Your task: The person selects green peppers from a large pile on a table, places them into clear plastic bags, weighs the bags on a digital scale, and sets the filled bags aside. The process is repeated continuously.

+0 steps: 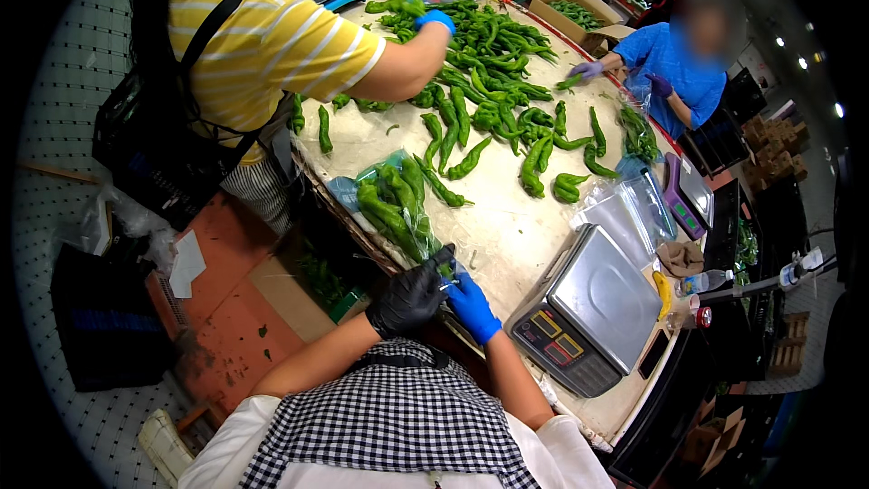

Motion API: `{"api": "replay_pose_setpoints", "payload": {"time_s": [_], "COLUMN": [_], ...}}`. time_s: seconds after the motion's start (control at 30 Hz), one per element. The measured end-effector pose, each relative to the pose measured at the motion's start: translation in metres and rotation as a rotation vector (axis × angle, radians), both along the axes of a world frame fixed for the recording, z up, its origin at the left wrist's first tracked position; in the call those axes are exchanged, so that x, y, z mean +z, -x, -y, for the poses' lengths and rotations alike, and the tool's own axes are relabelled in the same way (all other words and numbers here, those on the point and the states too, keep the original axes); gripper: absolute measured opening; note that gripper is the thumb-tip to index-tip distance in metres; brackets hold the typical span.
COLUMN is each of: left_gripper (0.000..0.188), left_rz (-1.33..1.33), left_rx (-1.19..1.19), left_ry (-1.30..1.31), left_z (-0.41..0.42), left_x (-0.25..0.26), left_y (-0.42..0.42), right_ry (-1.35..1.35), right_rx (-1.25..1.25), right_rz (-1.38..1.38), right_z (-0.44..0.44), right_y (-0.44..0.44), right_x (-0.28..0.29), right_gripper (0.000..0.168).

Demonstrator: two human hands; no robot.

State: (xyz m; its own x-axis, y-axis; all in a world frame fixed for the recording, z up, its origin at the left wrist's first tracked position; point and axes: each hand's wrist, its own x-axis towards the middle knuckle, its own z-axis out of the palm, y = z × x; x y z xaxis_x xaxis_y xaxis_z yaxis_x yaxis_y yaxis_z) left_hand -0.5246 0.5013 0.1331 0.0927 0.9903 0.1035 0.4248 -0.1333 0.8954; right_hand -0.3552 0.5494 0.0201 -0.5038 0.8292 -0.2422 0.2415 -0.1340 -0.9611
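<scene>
My left hand (409, 299), in a black glove, grips the gathered mouth of a clear plastic bag (397, 207) at the near edge of the table. Long green peppers fill the bag, which lies on the tabletop pointing away from me. Against it, my right hand (470, 302) in a blue glove pinches the same gathered end. The fingers of both hands meet there and partly hide the bag's neck. Just beyond the bag lie loose green peppers (468, 158), thickening into a large heap (489, 37) farther back.
A digital scale (601, 305) stands to my right, with clear plastic bags (628, 210) behind it. A purple scale (689, 193), a banana (662, 293) and a water bottle (703, 282) line the right edge. Co-workers reach over the table from left and right; the right one holds a bag of peppers (638, 132).
</scene>
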Motion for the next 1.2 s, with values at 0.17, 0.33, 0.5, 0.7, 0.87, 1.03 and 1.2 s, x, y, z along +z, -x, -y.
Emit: {"api": "replay_pose_setpoints", "payload": {"time_s": [0.17,0.33,0.5,0.7,0.87,1.03,1.2], "left_gripper": [0.049,0.042,0.037,0.028,0.034,0.044,0.021], "left_rz": [-0.187,-0.058,-0.07,0.209,-0.099,0.45,0.293], "left_rx": [-0.081,0.244,0.035,0.098,-0.007,0.032,0.192], "left_ry": [-0.022,-0.045,0.033,-0.037,0.048,0.128,0.474], "left_z": [-0.007,-0.002,-0.01,-0.012,-0.019,-0.034,-0.032], "left_x": [-0.005,-0.018,0.011,-0.01,-0.008,-0.034,-0.09], "left_y": [0.01,0.009,0.004,0.003,-0.011,0.008,0.036], "right_ry": [0.057,-0.521,-0.437,-0.703,-0.673,-0.586,0.206], "right_rx": [-0.095,0.22,0.18,0.103,0.011,0.431,0.857], "right_rz": [-0.183,-0.137,0.324,0.111,0.086,0.117,0.001], "right_z": [-0.036,-0.061,-0.081,-0.082,-0.089,-0.064,-0.171], "right_y": [0.049,0.074,0.075,0.09,0.091,0.049,-0.043], "right_x": [0.044,-0.012,-0.01,0.028,0.037,0.047,0.113], "right_gripper": [0.059,0.101,0.077,0.072,0.056,0.061,0.03]}}
